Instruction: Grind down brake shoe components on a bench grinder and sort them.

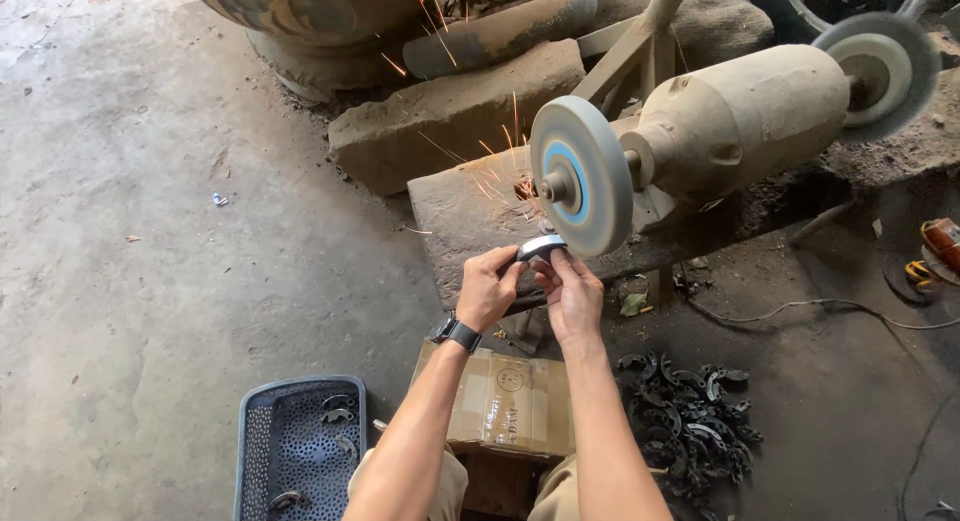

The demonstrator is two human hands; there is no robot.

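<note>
Steel done: a few curved pieces lie in the blue perforated basket (pixel 300 446).
Waiting: a dark heap of pieces (pixel 690 416) on the floor — most of the work looks left.
Grip: left hand (pixel 487 286) and right hand (pixel 572 296) both pinch the curved metal piece (pixel 541 247).
Contact: its edge meets the grinding wheel (pixel 580 176) — sparks fly.

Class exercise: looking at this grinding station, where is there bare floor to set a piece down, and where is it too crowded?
Free: the broad concrete floor left of the stone block and above the perforated basket. Crowded: both hands, left hand and right hand, press a metal piece to the grinding wheel; the pile of metal parts and cardboard box fill the space below.
</note>
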